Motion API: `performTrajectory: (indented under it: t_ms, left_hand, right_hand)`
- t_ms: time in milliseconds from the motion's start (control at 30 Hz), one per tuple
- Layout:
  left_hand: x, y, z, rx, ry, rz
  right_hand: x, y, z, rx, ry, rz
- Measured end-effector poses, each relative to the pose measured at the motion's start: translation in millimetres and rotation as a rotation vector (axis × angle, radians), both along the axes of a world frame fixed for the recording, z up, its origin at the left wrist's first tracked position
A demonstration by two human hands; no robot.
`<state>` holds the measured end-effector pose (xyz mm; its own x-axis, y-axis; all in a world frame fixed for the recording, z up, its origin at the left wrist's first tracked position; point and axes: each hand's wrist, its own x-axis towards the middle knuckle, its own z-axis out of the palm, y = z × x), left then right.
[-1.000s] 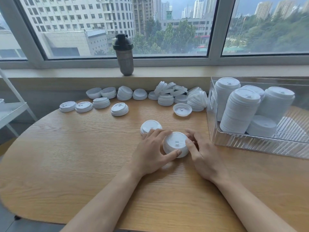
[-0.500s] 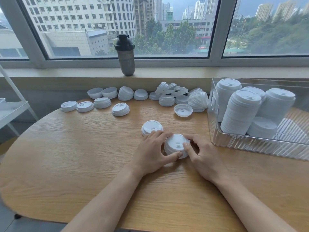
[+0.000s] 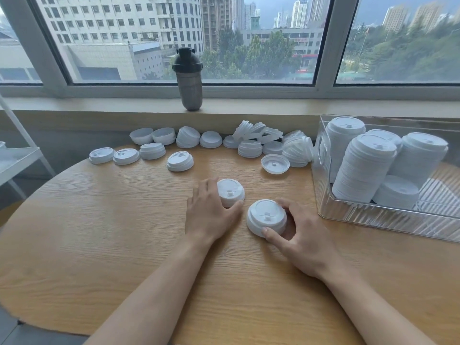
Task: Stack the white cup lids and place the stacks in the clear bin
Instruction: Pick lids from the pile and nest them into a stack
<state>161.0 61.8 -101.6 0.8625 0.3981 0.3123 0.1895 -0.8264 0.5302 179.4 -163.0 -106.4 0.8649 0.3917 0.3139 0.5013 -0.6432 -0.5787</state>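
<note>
From the head view, the right hand [image 3: 302, 239] grips a short stack of lids [image 3: 266, 217] on the wooden table [image 3: 99, 232], thumb and fingers curled round its rim. Just beside it, the left hand [image 3: 210, 214] curls round a second small stack [image 3: 230, 191]. The clear bin [image 3: 373, 215] at right holds tall stacks.

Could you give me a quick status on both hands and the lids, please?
Left hand gripping one small lid stack. Right hand gripping another. Clear bin holds tall stacks; path unobstructed.
</note>
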Motion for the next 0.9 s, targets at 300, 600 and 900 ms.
performTrajectory:
  t_ms: [300, 600, 900]
  left_hand:
    - [-2.8, 4.0, -0.3, -0.119, -0.009, -0.075]
    - [-6.5, 11.9, -5.1, -0.312, -0.102, -0.081]
    - [-5.6, 11.9, -4.0, -0.321, -0.057, -0.143]
  right_hand:
    - [2.0, 0.5, -2.2, 0.013, -0.011, 0.003]
    - [4.0, 0.7, -4.2, 0.014, -0.020, -0.005]
    - [3.1, 0.5, -1.6, 0.026, -0.018, -0.002]
